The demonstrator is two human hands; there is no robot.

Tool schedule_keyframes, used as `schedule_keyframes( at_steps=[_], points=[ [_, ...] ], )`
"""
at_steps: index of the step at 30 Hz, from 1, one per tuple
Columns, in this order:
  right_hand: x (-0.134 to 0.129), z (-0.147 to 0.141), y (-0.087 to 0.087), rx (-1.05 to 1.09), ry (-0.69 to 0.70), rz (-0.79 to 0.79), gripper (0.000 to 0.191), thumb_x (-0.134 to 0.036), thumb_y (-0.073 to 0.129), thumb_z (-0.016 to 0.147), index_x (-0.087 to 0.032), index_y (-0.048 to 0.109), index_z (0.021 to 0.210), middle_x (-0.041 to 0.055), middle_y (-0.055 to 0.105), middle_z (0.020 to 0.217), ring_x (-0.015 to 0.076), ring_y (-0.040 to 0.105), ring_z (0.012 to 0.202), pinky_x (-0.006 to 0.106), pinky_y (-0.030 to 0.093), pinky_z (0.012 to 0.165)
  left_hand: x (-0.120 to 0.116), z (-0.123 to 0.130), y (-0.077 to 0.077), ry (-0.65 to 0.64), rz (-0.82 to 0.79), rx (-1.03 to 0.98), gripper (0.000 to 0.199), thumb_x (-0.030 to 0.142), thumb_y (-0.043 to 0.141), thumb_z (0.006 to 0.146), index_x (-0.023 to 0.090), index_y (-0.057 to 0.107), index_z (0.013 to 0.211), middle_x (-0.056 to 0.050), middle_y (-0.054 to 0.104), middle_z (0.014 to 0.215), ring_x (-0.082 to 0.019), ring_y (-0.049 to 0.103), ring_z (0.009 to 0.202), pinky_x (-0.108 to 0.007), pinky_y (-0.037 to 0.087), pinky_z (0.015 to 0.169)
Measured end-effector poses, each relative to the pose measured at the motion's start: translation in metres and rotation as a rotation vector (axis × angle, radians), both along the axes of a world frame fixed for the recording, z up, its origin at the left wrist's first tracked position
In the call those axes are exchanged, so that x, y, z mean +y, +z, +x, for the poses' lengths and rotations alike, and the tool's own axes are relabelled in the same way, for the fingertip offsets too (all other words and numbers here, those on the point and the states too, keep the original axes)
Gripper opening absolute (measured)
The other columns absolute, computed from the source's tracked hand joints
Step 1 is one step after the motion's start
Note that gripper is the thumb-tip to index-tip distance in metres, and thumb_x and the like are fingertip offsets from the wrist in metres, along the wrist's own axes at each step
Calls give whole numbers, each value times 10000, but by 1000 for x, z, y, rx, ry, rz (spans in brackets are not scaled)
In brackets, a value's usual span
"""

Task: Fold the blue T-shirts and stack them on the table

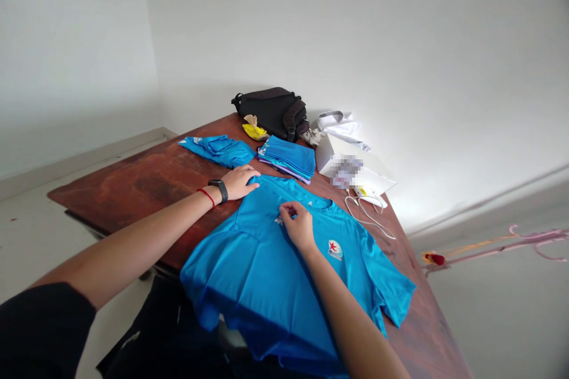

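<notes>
Head view: blue shirt [267, 260] lay spread on the brown surface [151, 189], collar toward the far side, near end hanging over the edge. Left hand [240, 182], dark band [219, 189] on its wrist, was at the shirt's far left edge; thumb and fingers spread, gap between them. Right hand [299, 228] was over the shirt's chest, left of the star badge [335, 250]; fingers curled, thumb close to the index. Couldn't tell if they pinched cloth. Beyond the shirt: folded stack [288, 157], with a rumpled blue bundle [222, 151] just left of it. Behind those, yellow packet [254, 131] beside a black backpack [267, 109]. White box [376, 174] sat right of the stack, white cable [373, 223] near it.
</notes>
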State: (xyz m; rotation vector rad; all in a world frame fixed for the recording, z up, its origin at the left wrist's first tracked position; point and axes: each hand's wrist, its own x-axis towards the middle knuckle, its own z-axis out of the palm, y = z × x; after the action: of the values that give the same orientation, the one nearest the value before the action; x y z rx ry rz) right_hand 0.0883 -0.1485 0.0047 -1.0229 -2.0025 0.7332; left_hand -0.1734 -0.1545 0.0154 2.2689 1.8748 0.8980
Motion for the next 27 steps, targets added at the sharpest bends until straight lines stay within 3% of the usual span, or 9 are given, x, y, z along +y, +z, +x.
schedule_keyframes(
  at_steps=[6,12,19,27],
  points=[
    [-1,-2,-3,-54,25,10,183,-318,567,885,-202,709,891,26,703,790,175,627,683,276,483,646,1,1,-1,-68,29,-20,338,349,526,930,182,678,1181,-126,656,1213,-277,607,1167,-434,449,1084],
    [-5,-2,3,-175,35,14,157,-298,585,905,-213,717,911,-8,660,709,160,605,648,254,442,623,2,-1,-2,-52,35,-23,369,372,483,929,172,666,1178,-132,660,1226,-290,598,1185,-462,436,1097],
    [-12,1,12,-304,249,109,211,-396,693,897,-250,726,1046,1,683,821,164,641,769,248,459,702,2,-1,0,-46,20,-35,361,380,471,924,181,664,1155,-124,671,1214,-293,609,1161,-468,446,1079],
    [-11,1,16,-341,272,125,143,-376,690,914,-249,733,962,-13,667,785,149,620,731,241,441,670,1,0,1,-42,14,-43,380,417,493,908,190,658,1163,-124,668,1220,-297,608,1157,-463,451,1074]
  ],
)
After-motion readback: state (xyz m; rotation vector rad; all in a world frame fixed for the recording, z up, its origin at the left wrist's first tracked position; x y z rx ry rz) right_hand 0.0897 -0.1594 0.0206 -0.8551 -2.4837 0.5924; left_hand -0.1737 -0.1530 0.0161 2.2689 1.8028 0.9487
